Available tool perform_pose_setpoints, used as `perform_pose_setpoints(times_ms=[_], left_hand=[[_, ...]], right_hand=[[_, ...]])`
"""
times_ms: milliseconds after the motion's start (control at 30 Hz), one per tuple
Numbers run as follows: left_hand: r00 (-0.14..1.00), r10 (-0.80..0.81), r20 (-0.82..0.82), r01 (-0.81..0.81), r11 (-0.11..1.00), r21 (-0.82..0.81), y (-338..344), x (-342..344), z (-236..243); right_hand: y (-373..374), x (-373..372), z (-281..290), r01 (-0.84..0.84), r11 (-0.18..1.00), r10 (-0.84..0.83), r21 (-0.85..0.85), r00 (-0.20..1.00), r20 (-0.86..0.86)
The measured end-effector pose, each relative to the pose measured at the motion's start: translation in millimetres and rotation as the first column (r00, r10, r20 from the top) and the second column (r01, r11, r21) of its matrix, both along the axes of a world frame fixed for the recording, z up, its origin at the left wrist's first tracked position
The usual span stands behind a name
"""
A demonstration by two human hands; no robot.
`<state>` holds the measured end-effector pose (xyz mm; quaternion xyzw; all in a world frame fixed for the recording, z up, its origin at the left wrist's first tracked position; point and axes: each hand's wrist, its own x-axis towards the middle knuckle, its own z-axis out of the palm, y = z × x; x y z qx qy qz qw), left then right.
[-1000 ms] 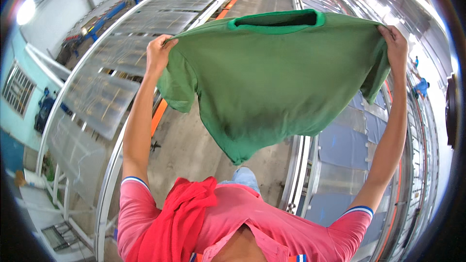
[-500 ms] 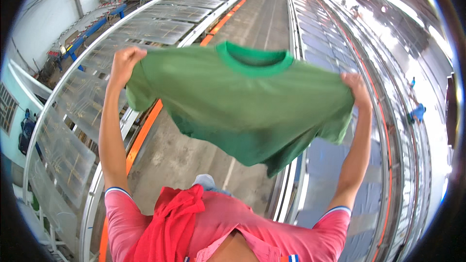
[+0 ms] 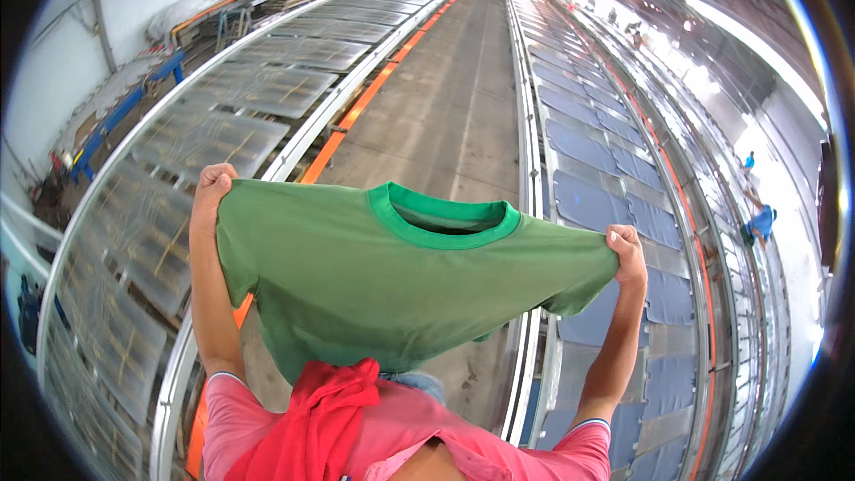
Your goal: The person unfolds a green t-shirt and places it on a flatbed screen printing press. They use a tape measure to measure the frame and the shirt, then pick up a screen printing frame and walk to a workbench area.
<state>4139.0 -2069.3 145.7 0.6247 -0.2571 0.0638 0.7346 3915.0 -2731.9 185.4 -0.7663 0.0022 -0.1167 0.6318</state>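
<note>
The hands are spread wide apart, each closed in a pinch on cloth. The left hand point(image 3: 214, 187) grips the upper left corner of a green shirt point(image 3: 347, 258), and the right hand point(image 3: 628, 254) grips its upper right corner. The shirt is stretched between them in the air, over the floor point(image 3: 454, 111) of the aisle and in front of the person's body. Its brighter green collar point(image 3: 445, 233) gapes open between the hands, the top edge dips slightly toward the right, and the lower part hangs down close to the person's front.

A red cloth point(image 3: 329, 428) is draped over the left side of the person's pink top point(image 3: 463, 436).

To the left runs a long surface point(image 3: 289, 156) of clear panels, with an orange strip point(image 3: 361, 105) along its aisle side. To the right, another long surface point(image 3: 530, 129) carries flat blue-grey cloth pieces point(image 3: 592, 200) in rows. Farther right, a person in blue point(image 3: 760, 223) bends beside more rows. A blue beam point(image 3: 125, 116) stands near the white wall point(image 3: 53, 62) at far left.
</note>
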Motion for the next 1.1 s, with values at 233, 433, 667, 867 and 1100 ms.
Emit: perform_pose_setpoints(times_ms=[233, 433, 667, 867, 1100], left_hand=[[0.988, -0.155, -0.017, 0.156, 0.978, 0.139, -141, 204, -23], [0.996, -0.047, 0.079, 0.034, 0.986, 0.165, -224, 367, -47], [0.990, 0.138, -0.030, -0.136, 0.988, 0.067, -278, 521, -52], [0.987, 0.158, 0.004, -0.158, 0.987, 0.007, -330, 693, -90], [0.994, 0.087, -0.064, -0.083, 0.995, 0.060, -479, 962, -109]], right_hand=[[-117, 134, -33, 0.120, 0.992, -0.121, 0.024, 0.992, 0.035], [-221, 323, -52, 0.065, 0.997, -0.067, 0.037, 0.996, 0.061], [-301, 600, -27, -0.125, 0.989, 0.129, 0.082, 0.991, -0.042], [-363, 778, -51, -0.204, 0.978, 0.199, 0.049, 0.976, 0.088], [-470, 916, -93, 0.032, 0.977, -0.057, 0.213, 0.992, 0.112]])
